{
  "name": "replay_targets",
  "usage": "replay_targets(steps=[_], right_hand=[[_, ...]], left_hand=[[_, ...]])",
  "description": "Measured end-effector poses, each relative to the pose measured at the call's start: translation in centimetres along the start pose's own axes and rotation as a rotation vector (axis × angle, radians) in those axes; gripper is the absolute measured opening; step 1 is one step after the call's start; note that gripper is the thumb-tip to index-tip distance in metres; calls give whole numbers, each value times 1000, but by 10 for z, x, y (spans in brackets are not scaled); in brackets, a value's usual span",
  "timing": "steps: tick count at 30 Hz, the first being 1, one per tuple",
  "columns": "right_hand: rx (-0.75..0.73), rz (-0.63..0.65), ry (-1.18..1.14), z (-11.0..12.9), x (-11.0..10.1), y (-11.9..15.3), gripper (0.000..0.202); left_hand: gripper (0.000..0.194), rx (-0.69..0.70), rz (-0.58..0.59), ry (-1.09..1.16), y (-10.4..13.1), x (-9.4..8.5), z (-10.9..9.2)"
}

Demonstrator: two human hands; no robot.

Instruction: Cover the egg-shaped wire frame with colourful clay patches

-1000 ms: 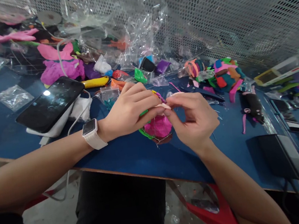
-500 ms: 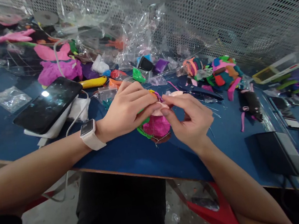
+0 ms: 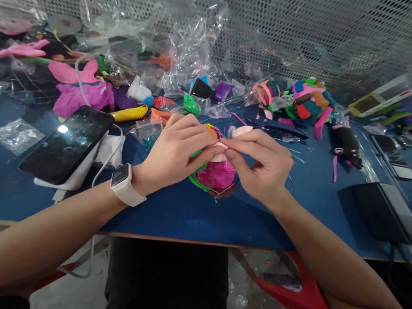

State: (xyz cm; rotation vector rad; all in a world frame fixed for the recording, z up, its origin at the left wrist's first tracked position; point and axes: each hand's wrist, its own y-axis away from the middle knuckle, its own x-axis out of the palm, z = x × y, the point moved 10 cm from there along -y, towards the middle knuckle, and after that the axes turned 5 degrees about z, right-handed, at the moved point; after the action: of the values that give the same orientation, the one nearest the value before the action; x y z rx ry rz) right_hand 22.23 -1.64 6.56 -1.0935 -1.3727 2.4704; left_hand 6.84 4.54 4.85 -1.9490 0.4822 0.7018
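A round piece of coloured clay (image 3: 217, 174), magenta with a green edge and thin wires across it, lies on the blue table beneath my fingers. On its upper part is a pale pink clay piece (image 3: 218, 157). My left hand (image 3: 184, 146) reaches over from the left, thumb and fingers closed on the pale clay. From the right, my right hand (image 3: 261, 162) pinches the same pale clay between thumb and forefinger. Just behind the right fingers rests another pale lump (image 3: 242, 130). The fingers hide part of the round piece.
A black phone (image 3: 68, 143) lies at the left, near a yellow cutter (image 3: 130, 114). Clay packets and plastic bags line the back. At the right are a multicoloured clay figure (image 3: 307, 99), thin wires and a black box (image 3: 383, 214).
The fingertips of both hands have shifted slightly on the pale clay, and the right fingers sit a little lower. The camera view has moved very slightly.
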Motion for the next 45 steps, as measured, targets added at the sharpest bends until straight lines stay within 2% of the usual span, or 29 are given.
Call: replay_targets(steps=[5, 9, 14, 24, 28, 36, 42, 45], right_hand=[[2, -11, -38, 2, 0, -1, 14], [73, -29, -3, -6, -2, 0, 20], [99, -116, -48, -12, -11, 4, 21], [90, -55, -115, -15, 1, 7, 17], [132, -52, -116, -20, 1, 6, 26], [106, -53, -175, -9, -1, 3, 22], [188, -46, -203, -22, -1, 9, 31], [179, -50, -190, -22, -2, 7, 28]], left_hand=[[46, 33, 6, 7, 2, 2, -3], [45, 19, 38, 18, 1, 2, -4], [41, -28, 42, 6, -1, 0, 0], [45, 30, 24, 47, 0, 3, -2], [47, 34, 48, 51, 0, 6, -3], [45, 93, 88, 78, 2, 14, -9], [43, 98, 35, 105, 1, 4, -10], [44, 97, 24, 113, 0, 2, -10]])
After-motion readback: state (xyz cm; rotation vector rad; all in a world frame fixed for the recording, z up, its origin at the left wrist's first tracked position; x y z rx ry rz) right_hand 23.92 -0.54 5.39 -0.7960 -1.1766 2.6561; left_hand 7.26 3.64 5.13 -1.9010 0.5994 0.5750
